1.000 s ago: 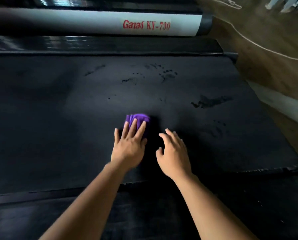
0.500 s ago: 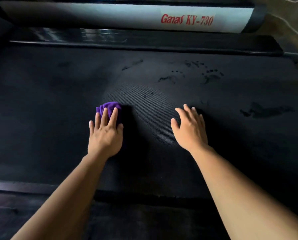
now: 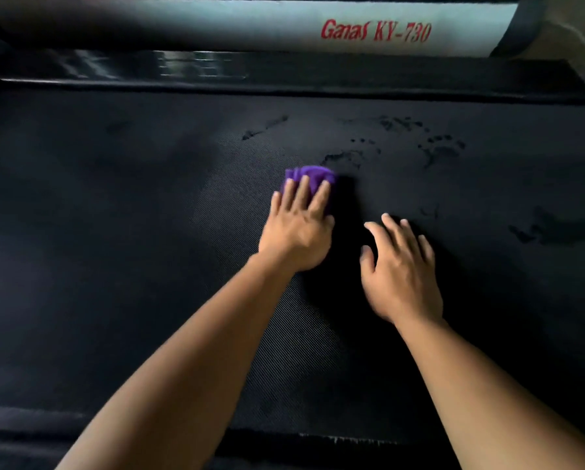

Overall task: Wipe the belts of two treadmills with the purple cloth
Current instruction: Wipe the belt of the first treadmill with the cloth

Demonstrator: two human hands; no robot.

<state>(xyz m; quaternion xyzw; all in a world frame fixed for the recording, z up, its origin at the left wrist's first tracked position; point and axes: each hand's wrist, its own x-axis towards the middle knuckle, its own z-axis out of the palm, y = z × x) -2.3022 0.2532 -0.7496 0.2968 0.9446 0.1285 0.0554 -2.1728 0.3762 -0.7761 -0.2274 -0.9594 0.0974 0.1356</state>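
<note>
Your left hand (image 3: 297, 232) flat on the purple cloth (image 3: 313, 176), your right hand (image 3: 399, 269) bare on the treadmill belt (image 3: 114, 232).
Your left fingers lie straight, pressing the bunched cloth down — it peeks out past your fingertips. Your right hand rests just beside, fingers spread, holding nothing. Beyond your right fingertips the belt shows dark smudges (image 3: 440, 149) — further off, a white cover (image 3: 182, 25) lettered "Ganas KY-730".

You've got one view only: head cam, wide-angle, close above the treadmill belt (image 3: 114, 249), pitched forward and down; near belt edge at bottom, white Ganas panel (image 3: 182, 25) far at top
</note>
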